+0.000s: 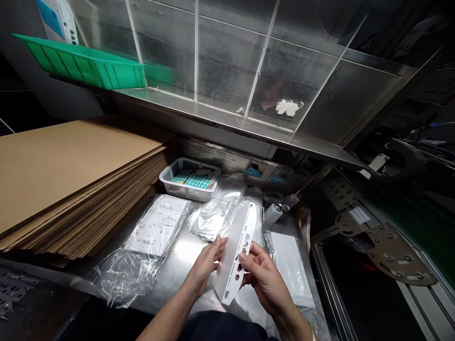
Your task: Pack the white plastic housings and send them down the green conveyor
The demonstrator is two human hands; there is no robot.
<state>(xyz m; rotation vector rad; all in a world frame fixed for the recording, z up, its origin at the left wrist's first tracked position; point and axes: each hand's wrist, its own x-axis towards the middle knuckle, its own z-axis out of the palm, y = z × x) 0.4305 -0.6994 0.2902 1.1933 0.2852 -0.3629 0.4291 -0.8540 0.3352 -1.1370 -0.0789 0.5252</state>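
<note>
A white panel with a flanged edge full of cut-outs (234, 279) is held up and tilted above the metal bench. My right hand (265, 274) grips its slotted edge, thumb on the near face and fingers behind. My left hand (206, 265) is at the panel's left face, fingers curved against it and partly hidden behind it. Left of the hands, a white perforated plate (156, 225) lies in a clear plastic bag (124, 279). Right of them, another bagged white panel (289, 265) lies flat. Clear plastic wrap (209, 218) lies behind the held panel.
A tall stack of cardboard sheets (71, 166) fills the left side. A white basket (188, 191) holds blue-and-yellow sticker sheets (199, 179). White bottles (273, 213) stand at the back right. A green bin (88, 66) rests on the shelf above. Machinery (384, 237) borders the right.
</note>
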